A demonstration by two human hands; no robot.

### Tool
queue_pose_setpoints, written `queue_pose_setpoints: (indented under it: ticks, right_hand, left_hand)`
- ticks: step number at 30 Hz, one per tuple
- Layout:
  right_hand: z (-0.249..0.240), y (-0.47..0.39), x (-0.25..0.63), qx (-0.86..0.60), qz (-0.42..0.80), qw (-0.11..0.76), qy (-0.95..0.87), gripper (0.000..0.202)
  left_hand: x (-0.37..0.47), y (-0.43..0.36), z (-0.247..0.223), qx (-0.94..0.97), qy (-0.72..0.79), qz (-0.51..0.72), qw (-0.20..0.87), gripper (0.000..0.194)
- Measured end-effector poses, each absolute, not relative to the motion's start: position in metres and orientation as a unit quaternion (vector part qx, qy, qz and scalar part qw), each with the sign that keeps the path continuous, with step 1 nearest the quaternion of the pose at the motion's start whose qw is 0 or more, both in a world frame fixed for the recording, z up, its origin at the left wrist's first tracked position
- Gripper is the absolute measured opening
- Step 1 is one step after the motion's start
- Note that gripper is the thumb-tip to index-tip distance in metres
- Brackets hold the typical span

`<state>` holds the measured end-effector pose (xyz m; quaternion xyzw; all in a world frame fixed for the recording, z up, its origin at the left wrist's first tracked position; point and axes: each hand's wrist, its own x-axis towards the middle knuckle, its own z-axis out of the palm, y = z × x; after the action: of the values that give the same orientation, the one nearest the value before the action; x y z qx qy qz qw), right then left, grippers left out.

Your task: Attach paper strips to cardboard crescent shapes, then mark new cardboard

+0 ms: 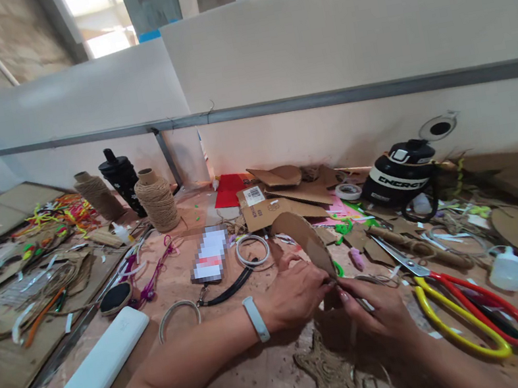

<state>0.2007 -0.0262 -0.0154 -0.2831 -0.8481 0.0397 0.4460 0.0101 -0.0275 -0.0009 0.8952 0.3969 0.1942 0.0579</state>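
A curved strip of brown cardboard (308,239) stands upright in front of me, its lower end between my hands. My left hand (293,291), with a pale blue band on the wrist, has its fingers closed on that lower end. From the other side my right hand (382,309) pinches at the same spot, thumb and fingertips pressed together. A thin greyish thing shows beside the right fingers; I cannot make out whether it is held. On the table just below lies a star wrapped in twine (328,375), with a loose strand at its right.
Large scissors (458,299) with red and yellow handles lie at right, near a small bottle (506,269) and a black jug (399,176). Cardboard pieces (285,199) lie behind. At left are a phone (209,255), a white device (99,369) and a twine spool (157,202).
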Motion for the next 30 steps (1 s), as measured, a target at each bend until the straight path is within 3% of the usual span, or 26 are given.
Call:
queue_pose_setpoints:
  ticks: [10,19,30]
  right_hand:
    - [-0.015,-0.026,0.202,-0.294,0.037,0.433,-0.851,0.023]
    - [-0.020,-0.026,0.205,-0.328,0.047,0.415,-0.847,0.024]
    - [-0.016,-0.028,0.204,-0.353,0.098,0.414,-0.833,0.029]
  left_hand:
    - [0.011,-0.027,-0.002,0.892,0.404,0.187,0.083,0.024]
    - [0.013,-0.024,-0.012,0.848,0.431,0.251,0.181,0.021]
    - [0.012,-0.024,-0.013,0.841,0.429,0.275,0.182,0.020]
